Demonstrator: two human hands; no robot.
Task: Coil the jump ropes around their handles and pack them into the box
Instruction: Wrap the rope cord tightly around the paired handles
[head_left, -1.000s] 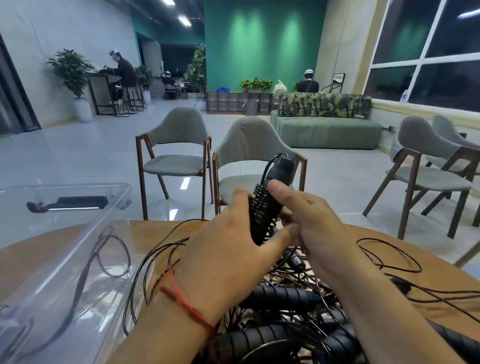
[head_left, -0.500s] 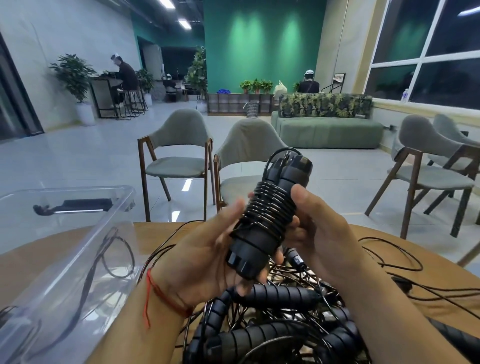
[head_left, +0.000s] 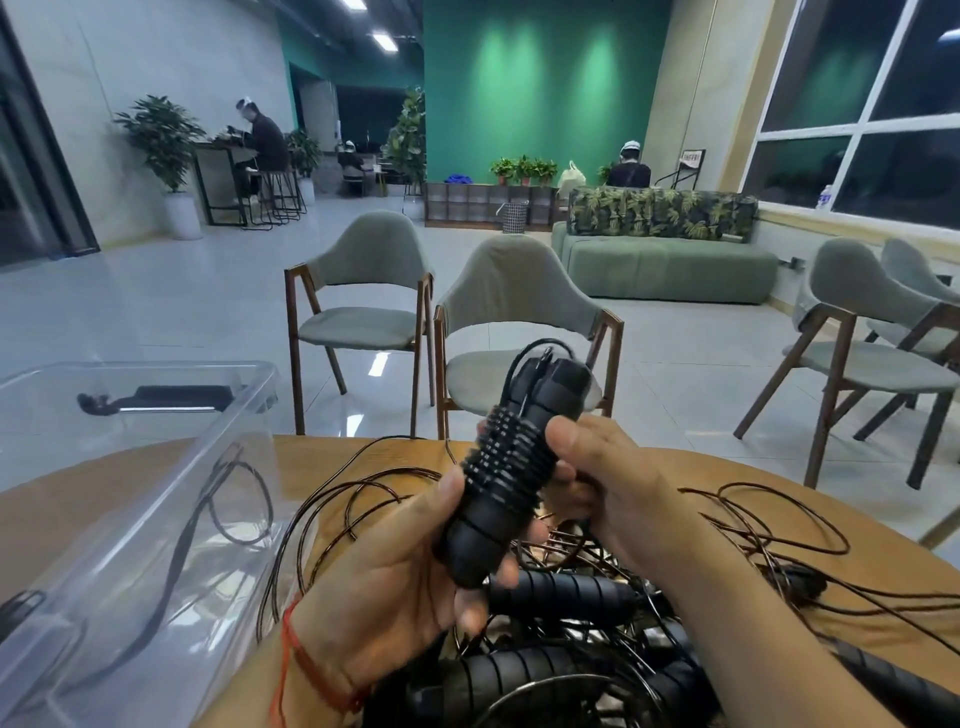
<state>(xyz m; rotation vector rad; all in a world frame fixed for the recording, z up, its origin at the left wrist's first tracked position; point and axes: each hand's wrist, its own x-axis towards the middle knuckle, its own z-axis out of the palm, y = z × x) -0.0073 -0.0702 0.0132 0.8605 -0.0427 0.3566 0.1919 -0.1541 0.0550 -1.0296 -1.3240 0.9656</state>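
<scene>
A pair of black jump rope handles (head_left: 506, 467) with thin cord coiled tightly round them is held tilted above the table, top end pointing away to the right. My left hand (head_left: 395, 577) grips the lower half from below. My right hand (head_left: 597, 478) holds the upper part, thumb pressed on the coils. Under both hands lies a tangled pile of more black handles and cords (head_left: 561, 597). A clear plastic box (head_left: 130, 519) stands at the left with one black rope inside.
Loose cords (head_left: 769, 525) trail over the round wooden table (head_left: 675, 462) to the right and toward the box. Grey chairs (head_left: 519, 312) stand just past the far table edge. People sit far back in the room.
The coiled handles swung from upright to tilted, lower end toward me. My left hand turned palm-up beneath them, and my right thumb settled onto the coils.
</scene>
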